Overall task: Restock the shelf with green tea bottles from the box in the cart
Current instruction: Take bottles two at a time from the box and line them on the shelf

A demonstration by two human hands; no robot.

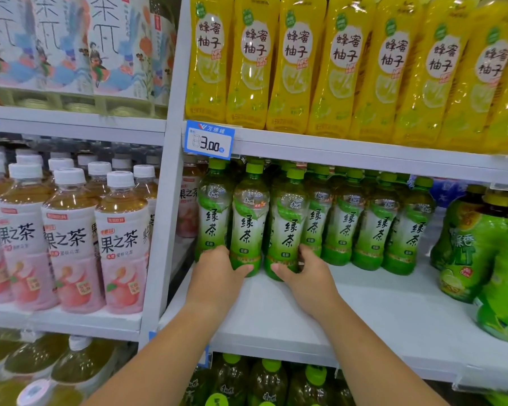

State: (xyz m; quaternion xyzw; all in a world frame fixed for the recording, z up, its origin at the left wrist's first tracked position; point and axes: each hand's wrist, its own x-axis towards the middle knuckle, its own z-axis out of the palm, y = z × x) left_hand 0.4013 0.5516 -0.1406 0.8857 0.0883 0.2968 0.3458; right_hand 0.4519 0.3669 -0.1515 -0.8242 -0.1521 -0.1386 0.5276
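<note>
The left hand [217, 266] grips the base of one green tea bottle [248, 221]; the right hand [301, 268] grips its neighbour [286, 227], both standing on the shelf [364, 312]. Full bottles likely feel heavy, with slick film labels; the waist just above each grip looks the surest hold.

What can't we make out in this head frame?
- Box and cart: outside the head view.
- Yellow bottles: caps cut off by the top edge.
- Rear green tea bottles: hidden behind the front row.
- Price tag: small print too small.
- Left hand fingers: behind a bottle.
</note>
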